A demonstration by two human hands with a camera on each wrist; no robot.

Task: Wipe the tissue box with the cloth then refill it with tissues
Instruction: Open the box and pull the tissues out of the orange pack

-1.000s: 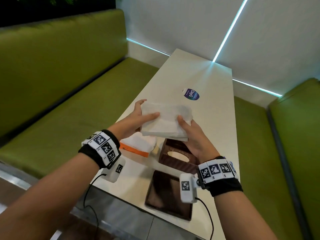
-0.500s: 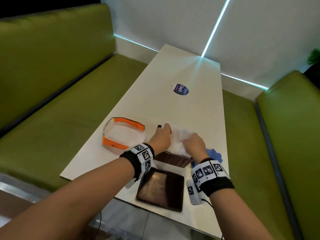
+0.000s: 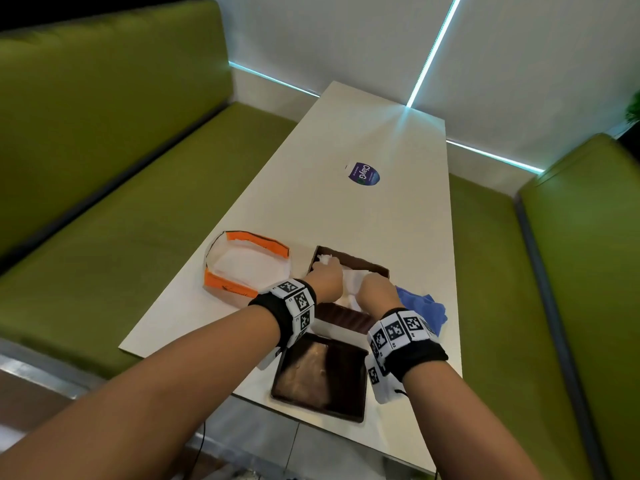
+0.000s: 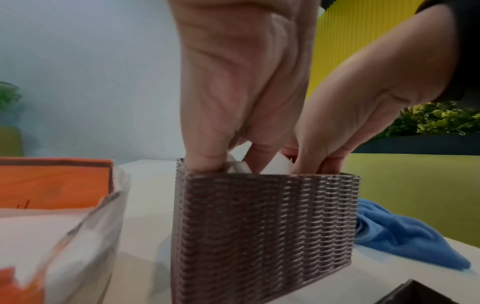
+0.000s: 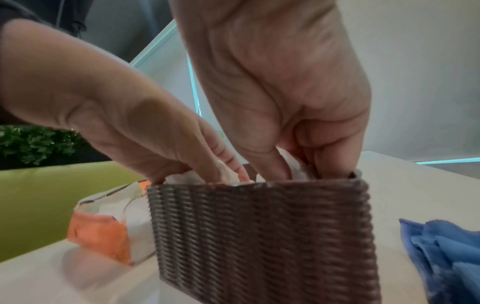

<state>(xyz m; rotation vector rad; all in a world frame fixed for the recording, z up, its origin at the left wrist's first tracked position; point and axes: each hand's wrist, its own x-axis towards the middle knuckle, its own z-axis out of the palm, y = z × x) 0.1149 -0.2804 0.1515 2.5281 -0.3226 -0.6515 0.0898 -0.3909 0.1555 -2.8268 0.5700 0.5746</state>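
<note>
Head view: centre of frame, brown box [image 3: 349, 265] open-topped on white table [image 3: 381, 133]. Left hand [image 3: 325, 277] and right hand [image 3: 375, 289] both down inside, on white tissues [image 3: 353, 278]. Blue cloth [image 3: 422, 306] just right of box, touching table. Orange pack [image 3: 242, 261] left of box. Dark lid [image 3: 320, 375] at lower centre, near table edge. Round sticker [image 3: 363, 173] higher up.

Left wrist view: left hand [image 4: 241, 92] at top centre, fingers [image 4: 205, 162] dipping past woven rim of box [image 4: 262, 226], pressing tissues [image 4: 275, 166]. Right hand [image 4: 363, 107] entering from upper right. Cloth [image 4: 405, 230] at lower right.

Right wrist view: right hand [image 5: 280, 82] at top, fingers curled, pinching tissues [image 5: 296, 164] within box [image 5: 272, 236]. Left hand [image 5: 116, 115] from left, fingers straight, pushing tissues down. Cloth [image 5: 446, 257] lower right, pack [image 5: 103, 232] lower left.
</note>
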